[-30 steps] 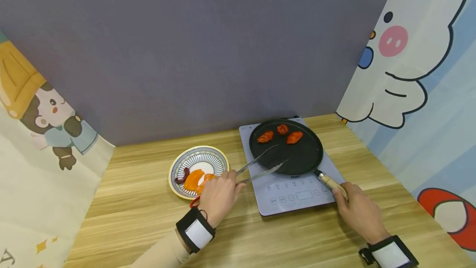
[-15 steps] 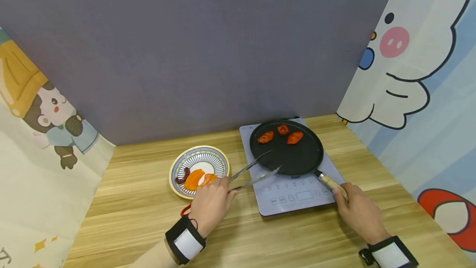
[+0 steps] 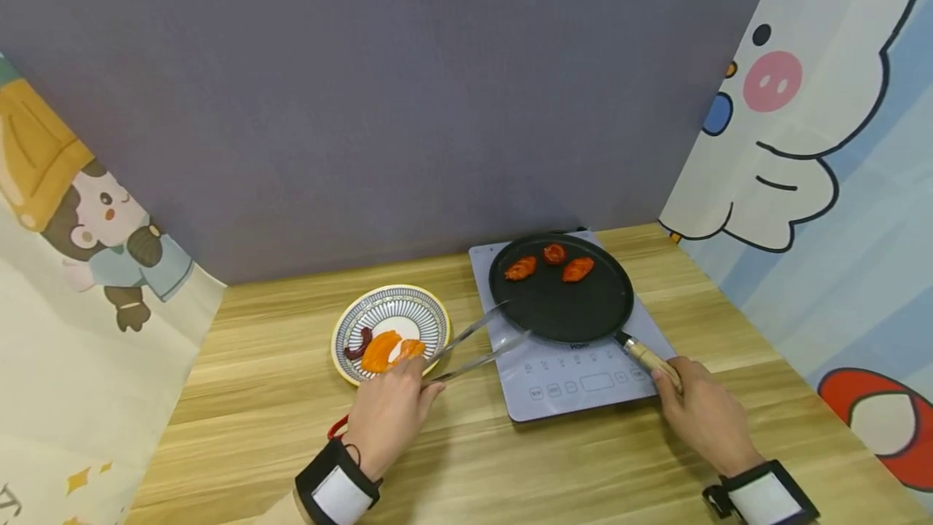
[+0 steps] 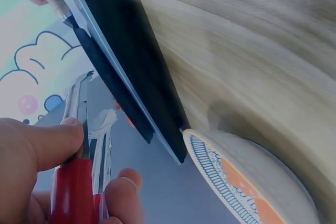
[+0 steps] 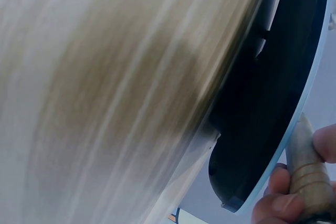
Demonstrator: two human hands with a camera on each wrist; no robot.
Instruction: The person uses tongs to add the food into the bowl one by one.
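My left hand (image 3: 389, 411) grips metal tongs (image 3: 477, 343) with red handle ends (image 4: 73, 192); the tong tips hang empty and parted over the near left rim of a black frying pan (image 3: 576, 310). Three reddish-brown pieces of food (image 3: 551, 263) lie at the pan's far side. The pan sits on a grey induction cooker (image 3: 583, 383). My right hand (image 3: 696, 407) holds the pan's wooden handle (image 3: 645, 356), also seen in the right wrist view (image 5: 307, 174). A striped plate (image 3: 394, 310) with orange slices (image 3: 389, 349) and a dark sausage piece (image 3: 357, 343) sits just beyond my left hand.
Everything stands on a wooden table (image 3: 277, 411). A grey backdrop wall (image 3: 364, 104) stands behind it, with cartoon-printed panels on the left (image 3: 80, 266) and right (image 3: 816, 144). The cooker's touch controls (image 3: 583, 386) face the near edge.
My left hand has drawn back toward me and to the left with the tongs, so their tips have slid from over the pan's middle to its near left rim. The right hand has stayed put.
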